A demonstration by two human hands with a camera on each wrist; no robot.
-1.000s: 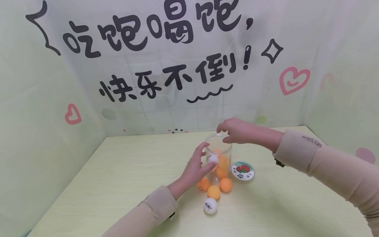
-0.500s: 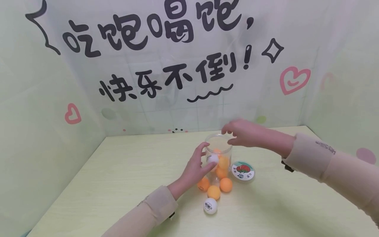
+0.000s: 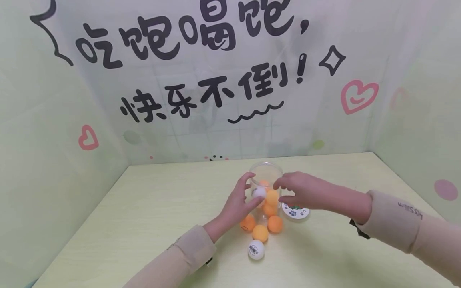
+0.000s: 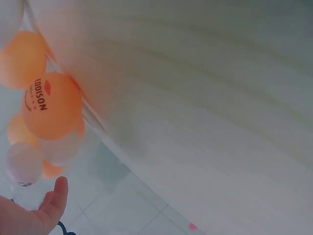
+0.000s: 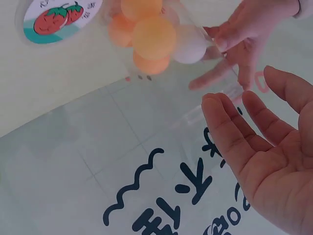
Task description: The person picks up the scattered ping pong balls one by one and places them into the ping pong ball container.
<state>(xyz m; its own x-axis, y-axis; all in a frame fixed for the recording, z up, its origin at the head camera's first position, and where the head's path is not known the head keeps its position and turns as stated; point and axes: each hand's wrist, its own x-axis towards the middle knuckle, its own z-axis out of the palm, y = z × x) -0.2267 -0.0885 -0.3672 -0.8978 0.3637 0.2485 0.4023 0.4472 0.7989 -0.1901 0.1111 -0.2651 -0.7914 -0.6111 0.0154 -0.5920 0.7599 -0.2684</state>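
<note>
A clear plastic jar (image 3: 267,173) stands uncovered on the table, with several orange balls and a white ball (image 3: 258,193) inside; they look like ping-pong balls. My left hand (image 3: 235,205) grips the jar's left side, thumb in front and fingers toward the rim. At the jar's right side hovers my right hand (image 3: 301,191), fingers spread and loosely bent, nothing between them. The right wrist view shows this right hand (image 5: 266,156) palm up beside the clear wall. In front of the jar lie several orange balls (image 3: 260,233) and a white ball (image 3: 255,249).
A round lid (image 3: 296,212) with a strawberry print lies right of the jar, partly hidden by my right hand. The pale wooden table (image 3: 173,208) meets a printed fabric backdrop (image 3: 201,132) at the rear and sides.
My right hand has drawn away from over the jar's mouth, then come down along its right side, now covering part of the lid. The left hand and the balls have stayed put.
</note>
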